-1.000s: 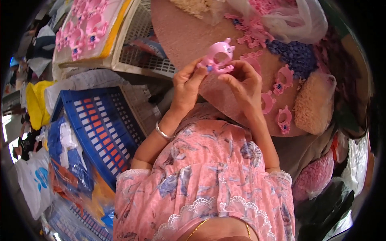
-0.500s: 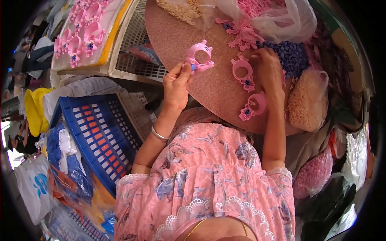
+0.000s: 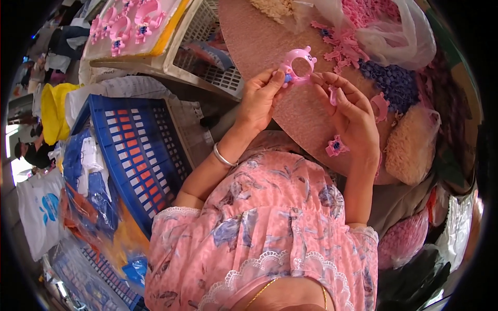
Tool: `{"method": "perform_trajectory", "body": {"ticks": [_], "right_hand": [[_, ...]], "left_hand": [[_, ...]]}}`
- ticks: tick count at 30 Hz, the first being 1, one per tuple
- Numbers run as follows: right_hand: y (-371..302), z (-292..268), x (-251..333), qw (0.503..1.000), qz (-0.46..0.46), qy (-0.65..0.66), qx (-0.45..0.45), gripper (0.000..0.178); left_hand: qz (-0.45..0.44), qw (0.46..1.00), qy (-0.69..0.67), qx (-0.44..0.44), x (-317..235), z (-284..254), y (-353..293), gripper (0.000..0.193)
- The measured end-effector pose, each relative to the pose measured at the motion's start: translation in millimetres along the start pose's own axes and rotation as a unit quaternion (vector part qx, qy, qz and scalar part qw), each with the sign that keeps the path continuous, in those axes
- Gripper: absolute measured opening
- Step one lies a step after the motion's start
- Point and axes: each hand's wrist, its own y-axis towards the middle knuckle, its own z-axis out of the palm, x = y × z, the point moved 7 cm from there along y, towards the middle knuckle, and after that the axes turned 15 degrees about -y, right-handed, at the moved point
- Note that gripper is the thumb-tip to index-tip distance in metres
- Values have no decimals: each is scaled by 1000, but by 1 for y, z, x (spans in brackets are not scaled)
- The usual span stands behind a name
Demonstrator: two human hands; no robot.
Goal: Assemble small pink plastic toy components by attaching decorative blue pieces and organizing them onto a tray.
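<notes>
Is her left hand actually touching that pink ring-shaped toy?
Touching. The head view shows the left hand pinching the pink ring toy at its lower left edge, fingertips pressed against it with no gap.

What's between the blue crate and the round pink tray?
In the head view, the left hand and its forearm with a silver bangle lie between the blue crate and the tray.

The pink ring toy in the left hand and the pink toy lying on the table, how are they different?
The pink ring toy is held up by the left hand; the small pink toy lies flat on the round table. The ring toy looks bigger, with an open middle; the small toy has a blue centre. Both are pink plastic.
</notes>
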Motion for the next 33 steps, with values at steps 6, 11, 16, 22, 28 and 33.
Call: {"method": "perform_trajectory", "body": {"ticks": [6,11,16,22,28,33], "right_hand": [[-6,-13,-3,926,-31,-357,-120,14],[-8,10,9,954,-127,-233,-138,11],[-21,30,30,713,-325,-611,-114,18],[-22,25,29,705,-283,-619,-198,18],[-20,18,28,719,-254,-619,-188,16],[-29,30,33,646,-258,-690,-200,20]], "left_hand": [[-20,999,29,-11,3,5,-6,29],[-23,998,54,31,6,10,-9,36],[-25,994,80,63,5,21,-12,39],[-25,991,100,89,6,26,-13,38],[11,974,202,97,5,22,-17,34],[4,909,391,145,-8,34,-24,38]]}}
